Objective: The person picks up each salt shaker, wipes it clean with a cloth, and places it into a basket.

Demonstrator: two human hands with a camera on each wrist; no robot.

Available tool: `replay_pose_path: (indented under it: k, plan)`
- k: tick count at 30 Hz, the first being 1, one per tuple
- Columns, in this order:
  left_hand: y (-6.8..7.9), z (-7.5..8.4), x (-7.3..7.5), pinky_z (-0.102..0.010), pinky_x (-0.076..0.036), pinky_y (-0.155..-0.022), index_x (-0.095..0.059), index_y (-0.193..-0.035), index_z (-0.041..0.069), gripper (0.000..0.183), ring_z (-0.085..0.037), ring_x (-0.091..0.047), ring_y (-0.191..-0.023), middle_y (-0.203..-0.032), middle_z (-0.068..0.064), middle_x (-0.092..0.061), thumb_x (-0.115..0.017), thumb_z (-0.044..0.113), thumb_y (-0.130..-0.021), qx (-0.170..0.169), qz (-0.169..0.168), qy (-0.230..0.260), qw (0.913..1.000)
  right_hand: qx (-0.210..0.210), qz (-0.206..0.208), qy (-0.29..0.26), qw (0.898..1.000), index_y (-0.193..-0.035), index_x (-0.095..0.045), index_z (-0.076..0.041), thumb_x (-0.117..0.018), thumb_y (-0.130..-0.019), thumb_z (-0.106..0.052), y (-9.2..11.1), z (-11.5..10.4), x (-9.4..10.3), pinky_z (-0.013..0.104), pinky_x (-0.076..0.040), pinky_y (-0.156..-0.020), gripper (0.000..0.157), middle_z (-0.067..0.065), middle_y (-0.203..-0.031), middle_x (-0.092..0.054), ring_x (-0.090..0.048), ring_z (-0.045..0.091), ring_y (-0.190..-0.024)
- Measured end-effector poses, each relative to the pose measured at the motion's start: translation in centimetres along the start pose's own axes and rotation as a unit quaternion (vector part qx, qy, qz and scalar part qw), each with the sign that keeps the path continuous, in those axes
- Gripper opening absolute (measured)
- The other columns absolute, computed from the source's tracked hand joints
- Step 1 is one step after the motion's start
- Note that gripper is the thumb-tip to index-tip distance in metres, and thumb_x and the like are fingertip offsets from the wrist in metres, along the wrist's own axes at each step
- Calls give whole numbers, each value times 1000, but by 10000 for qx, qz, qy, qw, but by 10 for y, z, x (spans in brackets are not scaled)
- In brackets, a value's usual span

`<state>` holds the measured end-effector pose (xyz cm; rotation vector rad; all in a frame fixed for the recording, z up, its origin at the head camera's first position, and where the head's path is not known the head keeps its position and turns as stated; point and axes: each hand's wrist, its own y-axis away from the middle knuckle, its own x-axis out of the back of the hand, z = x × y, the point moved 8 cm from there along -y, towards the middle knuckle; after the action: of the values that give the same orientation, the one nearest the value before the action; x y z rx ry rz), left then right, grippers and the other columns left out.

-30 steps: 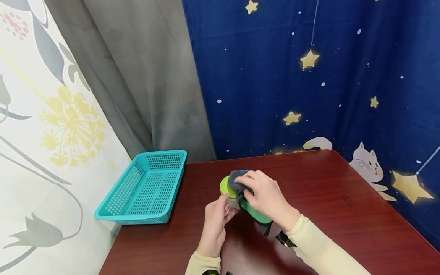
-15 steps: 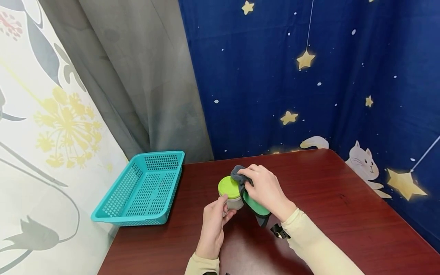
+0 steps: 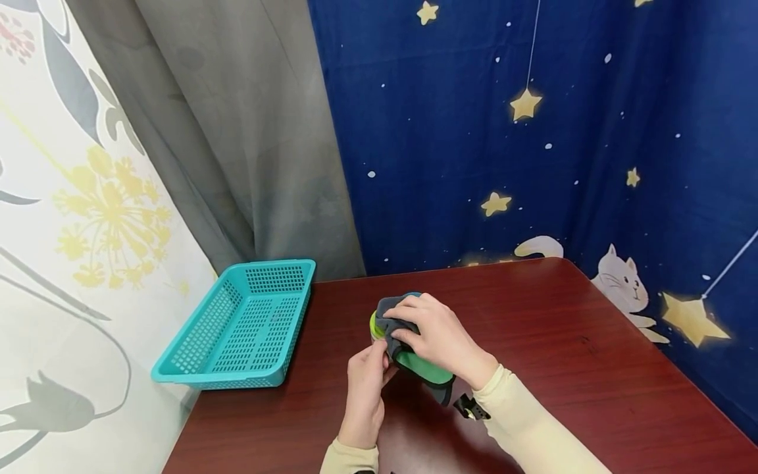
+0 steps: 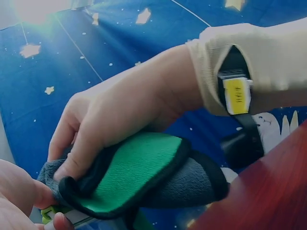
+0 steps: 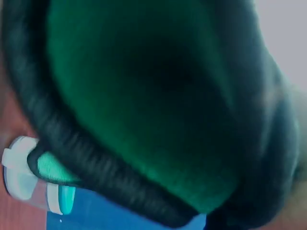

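Observation:
My left hand point(image 3: 364, 388) grips a small jar with a lime-green lid point(image 3: 374, 326) above the table. In my right hand point(image 3: 435, 332) is a folded cloth point(image 3: 424, 368), green on one face and dark grey on the other, with a dark border. The fingers press it over the lid, so only the lid's left edge shows in the head view. A lime clip point(image 4: 47, 214) of the jar peeks out under the cloth in the left wrist view. Cloth fills most of the right wrist view, with part of the jar's clear body point(image 5: 41, 194) at lower left.
A turquoise plastic basket point(image 3: 260, 329) with perforated walls stands on the left of the dark red table point(image 3: 533, 316). Behind the table hang a grey curtain point(image 3: 249, 131) and a blue one with stars point(image 3: 438, 145).
The cloth was over part of the lid, drew back to the right and bared most of it, and now covers nearly all of it. The left hand keeps its hold on the jar.

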<state>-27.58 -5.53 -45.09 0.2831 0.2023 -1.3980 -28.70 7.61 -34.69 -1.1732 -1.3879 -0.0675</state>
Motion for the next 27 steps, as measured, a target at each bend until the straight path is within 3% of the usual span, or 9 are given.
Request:
replay_pose_path:
  k: [6, 13, 18, 27]
  plan:
    - [3, -3, -1, -41, -58, -75, -45, -56, 6, 37, -18, -61, -70, -59, -3, -44, -57, 10, -91, -27, 44, -50, 10000, -104, -203, -211, 9995, -116, -75, -28, -80, -87, -18, -6, -1, -2, 31, -51, -84, 31, -15, -108, -65, -56, 9, -101]
    - [5, -5, -1, -41, -57, -75, -46, -56, 6, 35, -19, -61, -70, -63, -4, -51, -57, 8, -89, -18, -58, -102, 9999, 184, -485, -216, 9984, -115, -75, -29, -79, -87, -13, -7, -9, -7, 31, -51, -86, 33, -15, -110, -66, -57, 8, -103]
    - [7, -4, -2, -39, -58, -73, -45, -55, 7, 39, -20, -60, -69, -59, -3, -46, -58, 10, -91, 16, -116, -158, 9998, 272, -588, -122, 9978, -112, -75, -28, -77, -86, -10, -11, -10, -5, 32, -52, -81, 32, -13, -108, -67, -58, 11, -98]
    - [13, -4, -10, -34, -58, -70, -45, -55, 8, 44, -19, -64, -60, -55, 0, -42, -67, 19, -91, 52, -266, -432, 9987, -811, -161, 346, 9960, -111, -76, -22, -72, -85, -2, -26, 35, 5, 35, -53, -75, 34, -6, -99, -69, -59, 15, -89]
